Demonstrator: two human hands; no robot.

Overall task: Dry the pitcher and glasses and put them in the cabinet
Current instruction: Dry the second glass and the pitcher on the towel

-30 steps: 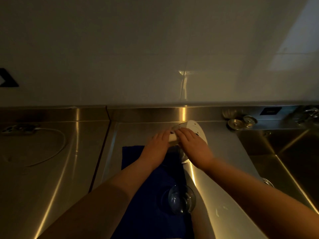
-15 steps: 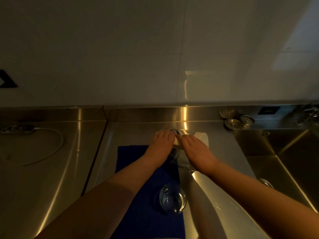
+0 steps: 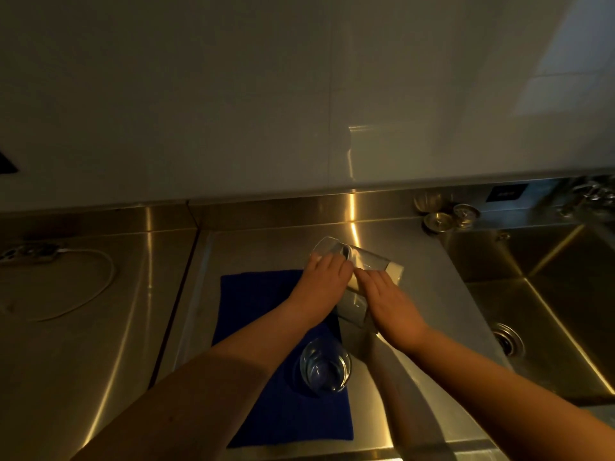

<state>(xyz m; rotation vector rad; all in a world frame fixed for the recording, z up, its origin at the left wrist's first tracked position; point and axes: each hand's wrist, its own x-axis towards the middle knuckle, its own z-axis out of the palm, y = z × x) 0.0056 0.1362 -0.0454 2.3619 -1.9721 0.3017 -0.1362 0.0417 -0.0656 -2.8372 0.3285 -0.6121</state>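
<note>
My left hand (image 3: 324, 282) and my right hand (image 3: 391, 301) meet over a clear glass vessel (image 3: 352, 309) held above the far right corner of a blue towel (image 3: 253, 314). Whether it is the pitcher or a glass I cannot tell. Its rim (image 3: 327, 247) shows beyond my left fingers, which curl over it. My right hand holds a white cloth (image 3: 396, 271) against the glass. A second clear glass (image 3: 324, 364) stands on the towel, just below my forearms. No cabinet is in view.
The steel counter (image 3: 100, 327) runs left, with a power strip and white cable (image 3: 83, 287) on it. A sink basin (image 3: 549, 311) lies to the right, and metal strainers (image 3: 446, 217) sit at its back corner. A pale tiled wall rises behind.
The white cloth, raised as a broad oval beyond my fingers a second ago, now lies lower at the right of the glass. Both hands stayed together in place on the vessel.
</note>
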